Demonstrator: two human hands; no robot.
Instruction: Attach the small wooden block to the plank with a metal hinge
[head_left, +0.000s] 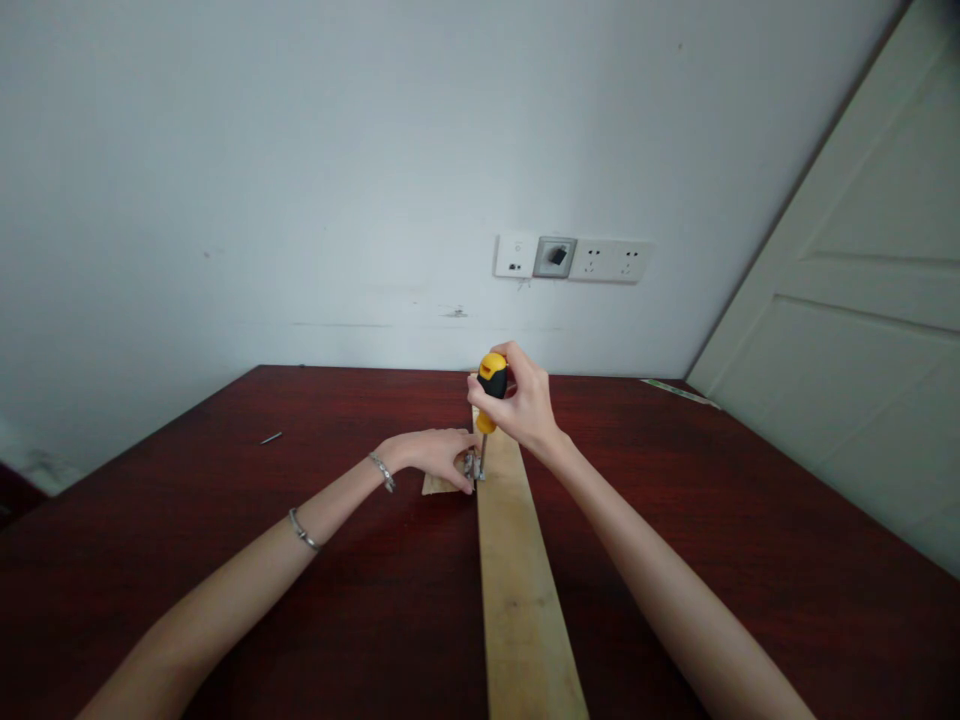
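My right hand is closed around the yellow-and-black handle of a screwdriver, held upright with its tip down on a small metal bracket. The bracket sits at the left edge of a long pale wooden plank that runs from the near edge toward the wall. My left hand pinches the bracket, fingers pressed together, resting over a small wooden piece beside the plank. Two thin bracelets are on my left wrist and forearm.
Everything lies on a dark red wooden table. A small screw or nail lies far left on it. A white wall with sockets stands behind, and a white door at the right.
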